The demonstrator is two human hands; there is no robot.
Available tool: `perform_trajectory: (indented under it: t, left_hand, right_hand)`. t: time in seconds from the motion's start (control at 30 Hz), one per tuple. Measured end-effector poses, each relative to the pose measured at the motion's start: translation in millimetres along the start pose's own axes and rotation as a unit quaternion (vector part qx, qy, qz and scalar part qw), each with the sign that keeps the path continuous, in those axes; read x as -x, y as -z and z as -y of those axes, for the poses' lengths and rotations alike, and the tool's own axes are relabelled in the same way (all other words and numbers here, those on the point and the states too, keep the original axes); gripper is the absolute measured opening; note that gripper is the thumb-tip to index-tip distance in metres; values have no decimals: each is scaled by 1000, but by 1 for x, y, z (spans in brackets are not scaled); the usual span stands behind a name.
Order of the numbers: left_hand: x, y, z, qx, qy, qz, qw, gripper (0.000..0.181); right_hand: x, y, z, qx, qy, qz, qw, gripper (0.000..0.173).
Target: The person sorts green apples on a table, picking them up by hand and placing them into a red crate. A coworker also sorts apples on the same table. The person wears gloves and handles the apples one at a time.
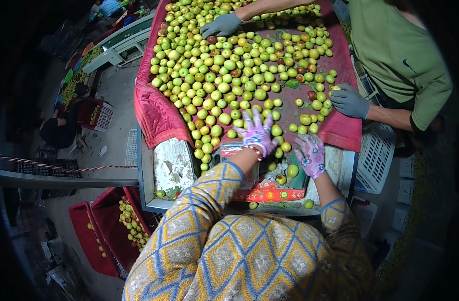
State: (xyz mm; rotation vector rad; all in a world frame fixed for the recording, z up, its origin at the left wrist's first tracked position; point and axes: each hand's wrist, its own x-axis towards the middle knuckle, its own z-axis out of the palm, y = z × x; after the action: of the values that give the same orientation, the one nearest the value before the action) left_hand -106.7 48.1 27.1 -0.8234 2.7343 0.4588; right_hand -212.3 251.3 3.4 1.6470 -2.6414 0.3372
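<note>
Many green jujubes (224,87), some with red-brown patches, lie on a sorting table lined with red padded cloth (158,116). My left hand (257,129), in a pink-purple patterned glove, is spread palm down over the fruit near the table's narrow front end. In a matching glove, my right hand (311,156) rests at the right side of the front opening, beside a few fruits, with nothing visible in it. Between my hands, loose jujubes (292,170) sit by clear plastic and a red printed strip (274,195). My palms are hidden.
Across the table on the right, a person in a green shirt (395,56) has one gloved hand (222,25) on the fruit and another gloved hand (350,101) at the right edge. White crates (378,156) stand at right; a red-lined crate (111,218) holds jujubes at lower left.
</note>
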Motion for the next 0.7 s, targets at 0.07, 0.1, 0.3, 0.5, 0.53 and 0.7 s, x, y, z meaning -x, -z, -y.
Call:
perform_trajectory:
  t: [0.07, 0.1, 0.3, 0.5, 0.53, 0.7]
  left_hand:
    - [3, -9, -13, -7, -107, 24, 994, 91]
    - [13, -6, -17, 4, -160, 27, 987, 84]
    - [-42, 22, 47, 282, -322, -180, 886, 42]
    - [-100, 31, 163, -34, 72, -245, 966, 71]
    - [-106, 29, 153, -41, 74, -252, 964, 70]
    - [-128, 24, 103, -9, 38, -281, 959, 69]
  right_hand:
    - [0, 3, 1, -7, 0, -8, 1000, 38]
    - [-1, 5, 4, -12, 1, -13, 1000, 37]
    - [-1, 1, -2, -15, -7, -17, 1000, 33]
    - [-5, 1, 1, -50, -6, -30, 998, 30]
    - [-5, 2, 2, -53, 3, -42, 998, 30]
    - [-9, 4, 3, -50, 8, -48, 998, 28]
